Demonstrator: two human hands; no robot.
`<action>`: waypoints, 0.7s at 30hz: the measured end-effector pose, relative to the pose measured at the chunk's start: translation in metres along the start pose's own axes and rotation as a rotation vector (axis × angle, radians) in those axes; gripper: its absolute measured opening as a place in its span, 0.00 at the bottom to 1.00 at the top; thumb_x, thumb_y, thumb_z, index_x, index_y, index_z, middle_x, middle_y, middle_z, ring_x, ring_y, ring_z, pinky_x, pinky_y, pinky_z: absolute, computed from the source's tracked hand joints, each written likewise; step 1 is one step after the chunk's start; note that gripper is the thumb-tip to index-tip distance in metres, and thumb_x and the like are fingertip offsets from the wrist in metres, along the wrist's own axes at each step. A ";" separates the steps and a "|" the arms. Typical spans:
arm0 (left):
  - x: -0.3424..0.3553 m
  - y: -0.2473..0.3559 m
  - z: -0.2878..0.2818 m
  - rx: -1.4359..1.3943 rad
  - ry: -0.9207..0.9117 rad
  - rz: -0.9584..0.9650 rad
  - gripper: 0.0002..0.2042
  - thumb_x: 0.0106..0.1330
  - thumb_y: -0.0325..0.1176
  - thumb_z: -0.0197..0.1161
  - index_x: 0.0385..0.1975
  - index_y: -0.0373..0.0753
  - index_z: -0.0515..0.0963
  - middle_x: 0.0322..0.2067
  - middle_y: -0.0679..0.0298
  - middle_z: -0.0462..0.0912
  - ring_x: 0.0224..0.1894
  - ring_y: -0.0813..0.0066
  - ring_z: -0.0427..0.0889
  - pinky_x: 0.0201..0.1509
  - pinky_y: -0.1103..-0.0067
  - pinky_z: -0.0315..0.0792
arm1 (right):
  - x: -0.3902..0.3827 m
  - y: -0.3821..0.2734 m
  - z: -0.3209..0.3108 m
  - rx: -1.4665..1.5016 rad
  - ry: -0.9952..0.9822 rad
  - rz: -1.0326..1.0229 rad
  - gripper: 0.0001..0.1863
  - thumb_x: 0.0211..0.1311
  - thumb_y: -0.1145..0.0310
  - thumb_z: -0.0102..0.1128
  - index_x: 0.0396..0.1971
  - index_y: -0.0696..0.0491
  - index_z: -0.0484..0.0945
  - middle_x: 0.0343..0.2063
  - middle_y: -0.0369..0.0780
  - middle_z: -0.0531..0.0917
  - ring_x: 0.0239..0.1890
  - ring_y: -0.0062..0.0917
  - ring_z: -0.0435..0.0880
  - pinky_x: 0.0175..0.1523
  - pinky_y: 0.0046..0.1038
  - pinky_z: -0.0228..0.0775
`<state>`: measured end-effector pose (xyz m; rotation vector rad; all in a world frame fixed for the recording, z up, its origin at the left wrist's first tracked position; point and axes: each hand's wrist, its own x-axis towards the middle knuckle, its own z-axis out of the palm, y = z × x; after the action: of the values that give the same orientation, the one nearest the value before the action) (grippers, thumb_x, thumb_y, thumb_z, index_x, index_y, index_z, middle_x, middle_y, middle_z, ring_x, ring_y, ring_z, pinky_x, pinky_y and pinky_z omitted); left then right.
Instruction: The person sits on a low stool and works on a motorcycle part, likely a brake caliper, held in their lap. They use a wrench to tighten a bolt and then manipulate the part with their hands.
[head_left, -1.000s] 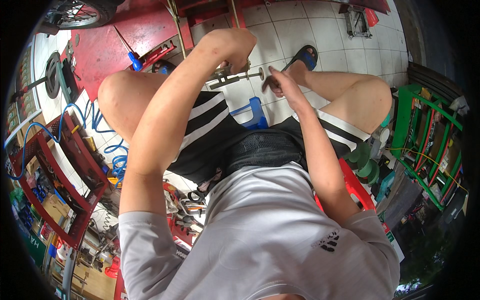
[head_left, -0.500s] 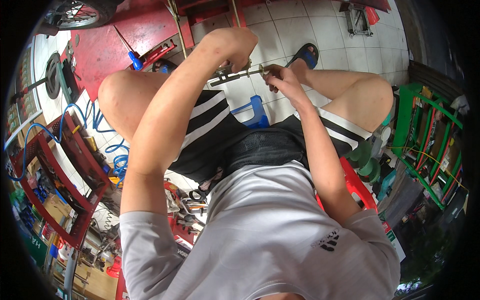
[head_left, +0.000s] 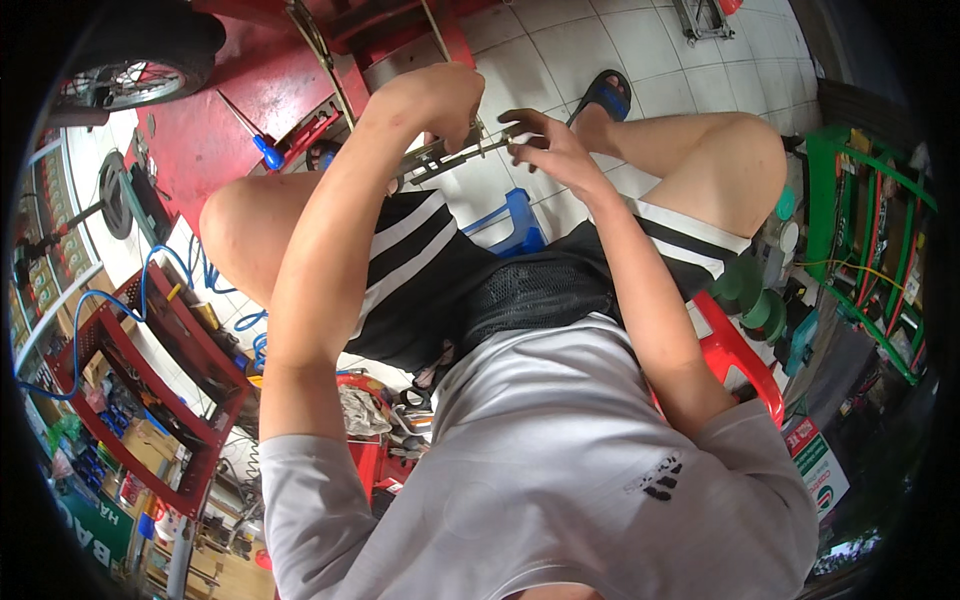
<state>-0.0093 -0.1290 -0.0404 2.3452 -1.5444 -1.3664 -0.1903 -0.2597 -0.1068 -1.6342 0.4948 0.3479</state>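
Observation:
My left hand (head_left: 440, 100) is closed at a slim, dark metal part with a thin rod (head_left: 455, 157), which I cannot name by kind. Its fingers curl down behind the back of the hand, so the grip itself is mostly hidden. The part lies slantwise over the gap between my knees, its rod pointing right. Beside the rod's right end is my right hand (head_left: 552, 152), thumb and fingers spread apart with darkened fingertips. Nothing is held between them.
A blue plastic stool (head_left: 518, 222) stands between my legs. At the left, a blue-handled screwdriver (head_left: 266, 150) lies on a red platform (head_left: 190, 120) near a wheel (head_left: 140, 80). A blue hose (head_left: 145, 290) coils past a red metal frame (head_left: 180, 345). A green rack (head_left: 870, 250) stands right.
My right fingers have parted from the rod's end, which they were pinching. Both hands and the metal part sit slightly further left in the picture; the view has shifted a little.

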 end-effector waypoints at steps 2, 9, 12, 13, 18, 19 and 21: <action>0.001 0.003 -0.004 0.032 -0.047 -0.018 0.12 0.40 0.25 0.72 0.27 0.31 0.84 0.25 0.51 0.86 0.29 0.60 0.87 0.34 0.69 0.79 | 0.004 0.004 0.000 0.008 -0.083 -0.146 0.22 0.55 0.78 0.58 0.53 0.57 0.76 0.39 0.40 0.85 0.31 0.22 0.85 0.35 0.25 0.75; -0.003 0.003 -0.005 0.004 0.043 0.027 0.12 0.34 0.28 0.71 0.19 0.28 0.81 0.19 0.50 0.81 0.28 0.55 0.84 0.35 0.67 0.76 | 0.009 -0.008 -0.005 -0.053 0.010 0.116 0.20 0.59 0.70 0.64 0.52 0.57 0.78 0.31 0.40 0.86 0.24 0.21 0.83 0.31 0.23 0.73; -0.003 0.005 -0.007 -0.028 -0.010 -0.015 0.11 0.35 0.28 0.71 0.18 0.29 0.81 0.18 0.50 0.81 0.27 0.56 0.83 0.34 0.67 0.75 | 0.006 -0.004 -0.008 -0.063 0.089 0.067 0.22 0.57 0.63 0.66 0.52 0.53 0.78 0.32 0.38 0.85 0.24 0.19 0.80 0.31 0.23 0.71; -0.002 0.005 -0.009 -0.012 -0.027 -0.007 0.10 0.35 0.28 0.71 0.18 0.29 0.81 0.18 0.50 0.81 0.27 0.56 0.83 0.34 0.67 0.75 | 0.005 -0.002 -0.009 -0.001 0.086 0.007 0.23 0.56 0.64 0.66 0.53 0.53 0.78 0.33 0.37 0.85 0.25 0.19 0.80 0.32 0.23 0.71; -0.003 0.008 -0.010 0.010 -0.024 -0.003 0.10 0.37 0.28 0.71 0.18 0.28 0.81 0.18 0.50 0.80 0.27 0.57 0.83 0.34 0.67 0.75 | 0.002 -0.003 -0.007 0.145 -0.024 -0.168 0.34 0.47 0.75 0.68 0.59 0.53 0.72 0.38 0.34 0.84 0.24 0.13 0.76 0.33 0.18 0.69; -0.003 0.008 -0.011 0.007 -0.033 -0.003 0.10 0.37 0.28 0.71 0.19 0.28 0.81 0.18 0.50 0.81 0.27 0.57 0.83 0.34 0.67 0.75 | 0.002 -0.005 -0.007 0.126 -0.013 -0.148 0.35 0.46 0.77 0.68 0.59 0.53 0.71 0.38 0.35 0.84 0.24 0.13 0.76 0.33 0.18 0.69; -0.004 0.008 -0.012 -0.003 -0.050 -0.003 0.11 0.37 0.29 0.71 0.19 0.28 0.81 0.19 0.50 0.81 0.27 0.57 0.83 0.34 0.67 0.75 | 0.000 -0.010 -0.010 0.086 0.008 -0.107 0.37 0.43 0.79 0.68 0.60 0.53 0.71 0.40 0.36 0.85 0.23 0.14 0.75 0.32 0.18 0.69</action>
<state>-0.0079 -0.1357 -0.0268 2.3304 -1.5505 -1.4378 -0.1859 -0.2687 -0.0971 -1.5721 0.4210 0.2371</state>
